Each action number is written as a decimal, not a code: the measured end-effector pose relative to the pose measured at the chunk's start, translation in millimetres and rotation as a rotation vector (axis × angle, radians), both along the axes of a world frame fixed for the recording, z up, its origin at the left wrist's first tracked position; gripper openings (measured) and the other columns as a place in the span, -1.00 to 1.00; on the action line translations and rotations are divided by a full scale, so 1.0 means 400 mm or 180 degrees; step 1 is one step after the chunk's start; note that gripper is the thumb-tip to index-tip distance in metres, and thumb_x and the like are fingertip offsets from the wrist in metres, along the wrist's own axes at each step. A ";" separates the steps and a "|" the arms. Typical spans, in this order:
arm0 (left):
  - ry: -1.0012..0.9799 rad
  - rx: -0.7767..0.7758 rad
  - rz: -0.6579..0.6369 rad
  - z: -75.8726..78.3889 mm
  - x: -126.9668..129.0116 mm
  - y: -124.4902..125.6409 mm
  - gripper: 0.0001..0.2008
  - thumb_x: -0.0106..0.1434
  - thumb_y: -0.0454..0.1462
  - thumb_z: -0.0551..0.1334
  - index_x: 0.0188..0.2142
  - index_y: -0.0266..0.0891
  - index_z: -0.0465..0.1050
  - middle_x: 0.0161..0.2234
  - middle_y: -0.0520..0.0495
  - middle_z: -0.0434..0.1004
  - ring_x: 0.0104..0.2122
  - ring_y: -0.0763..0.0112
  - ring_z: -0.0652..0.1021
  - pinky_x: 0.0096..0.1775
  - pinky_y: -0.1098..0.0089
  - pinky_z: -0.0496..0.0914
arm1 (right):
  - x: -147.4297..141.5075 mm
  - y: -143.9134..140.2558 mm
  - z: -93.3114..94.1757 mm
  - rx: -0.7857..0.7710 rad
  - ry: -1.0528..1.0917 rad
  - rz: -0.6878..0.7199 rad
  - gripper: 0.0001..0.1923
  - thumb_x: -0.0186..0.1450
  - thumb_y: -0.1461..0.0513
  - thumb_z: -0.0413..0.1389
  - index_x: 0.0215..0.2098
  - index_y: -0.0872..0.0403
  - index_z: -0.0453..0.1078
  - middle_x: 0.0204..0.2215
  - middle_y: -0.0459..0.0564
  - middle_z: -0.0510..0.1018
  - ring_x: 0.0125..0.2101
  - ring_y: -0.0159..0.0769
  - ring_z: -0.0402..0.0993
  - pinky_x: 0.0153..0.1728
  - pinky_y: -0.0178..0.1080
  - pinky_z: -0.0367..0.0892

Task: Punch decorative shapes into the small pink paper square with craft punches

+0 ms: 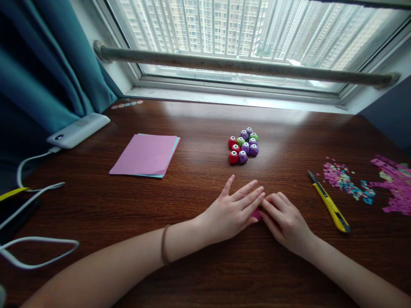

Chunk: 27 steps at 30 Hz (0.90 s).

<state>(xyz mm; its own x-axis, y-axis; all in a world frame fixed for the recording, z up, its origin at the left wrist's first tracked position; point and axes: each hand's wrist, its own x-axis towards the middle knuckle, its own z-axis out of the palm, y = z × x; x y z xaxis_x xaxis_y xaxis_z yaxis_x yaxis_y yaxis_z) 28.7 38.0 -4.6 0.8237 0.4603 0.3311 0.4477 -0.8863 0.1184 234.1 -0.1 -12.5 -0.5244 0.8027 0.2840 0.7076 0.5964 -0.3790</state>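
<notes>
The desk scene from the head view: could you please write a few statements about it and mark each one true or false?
1. Both hands, left hand and right hand, rest on the desk over a small pink piece. True.
2. The utility knife is in the right hand. False: it lies on the desk, right of that hand.
3. The stack of paper is topped by a pink sheet. True.
4. The small punches are all red. False: red, purple and green.

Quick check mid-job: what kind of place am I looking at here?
Most likely a home craft desk by a high-rise window. A wooden desk holds a stack of coloured paper, small craft punches, a yellow utility knife and paper confetti; apartment towers show outside.
</notes>
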 end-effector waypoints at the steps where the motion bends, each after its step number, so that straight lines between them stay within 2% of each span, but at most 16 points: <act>1: -0.0004 0.0024 0.0016 0.001 0.001 -0.001 -0.57 0.37 -0.19 -0.10 0.18 -0.28 0.05 0.21 -0.06 0.09 0.25 0.31 -0.01 0.21 -0.05 -0.31 | -0.001 0.000 0.000 0.0019 -0.0013 -0.0001 -0.84 0.26 0.39 -0.02 -0.18 0.21 0.28 -0.35 0.09 0.32 -0.32 -0.23 0.16 -0.33 -0.14 0.27; 6: 0.0188 0.0059 -0.0017 0.013 0.002 -0.005 -0.60 0.37 -0.30 -0.14 0.17 -0.34 0.07 0.21 -0.07 0.09 0.25 0.29 -0.01 0.20 -0.08 -0.33 | -0.008 0.001 0.003 0.0127 -0.0102 -0.0013 -0.84 0.25 0.40 -0.03 -0.21 0.23 0.30 -0.38 0.10 0.32 -0.34 -0.22 0.16 -0.35 -0.14 0.27; 11: 0.0250 0.0138 -0.0035 0.024 0.005 -0.005 -0.59 0.34 -0.32 -0.13 0.16 -0.37 0.09 0.20 -0.11 0.12 0.24 0.25 0.03 0.20 -0.11 -0.25 | -0.008 -0.001 0.005 0.0165 -0.0212 -0.0047 -0.83 0.25 0.39 -0.05 -0.21 0.21 0.32 -0.39 0.09 0.33 -0.35 -0.21 0.19 -0.35 -0.14 0.27; 17: 0.0274 -0.0019 -0.0082 0.031 0.007 0.000 -0.57 0.31 -0.33 -0.10 0.16 -0.37 0.10 0.18 -0.13 0.17 0.22 0.23 0.08 0.19 -0.13 -0.30 | -0.008 -0.004 0.004 0.0153 -0.0227 -0.0074 -0.84 0.25 0.39 -0.05 -0.22 0.21 0.31 -0.40 0.08 0.31 -0.35 -0.20 0.17 -0.35 -0.14 0.27; 27: 0.0196 0.0364 0.0033 0.010 0.014 -0.011 -0.60 0.32 -0.33 -0.09 0.13 -0.38 0.15 0.17 -0.15 0.18 0.23 0.23 0.08 0.19 -0.12 -0.19 | -0.006 -0.001 -0.013 0.0182 -0.0104 -0.0095 -0.82 0.26 0.38 -0.06 -0.19 0.18 0.30 -0.41 0.06 0.31 -0.36 -0.21 0.17 -0.36 -0.14 0.28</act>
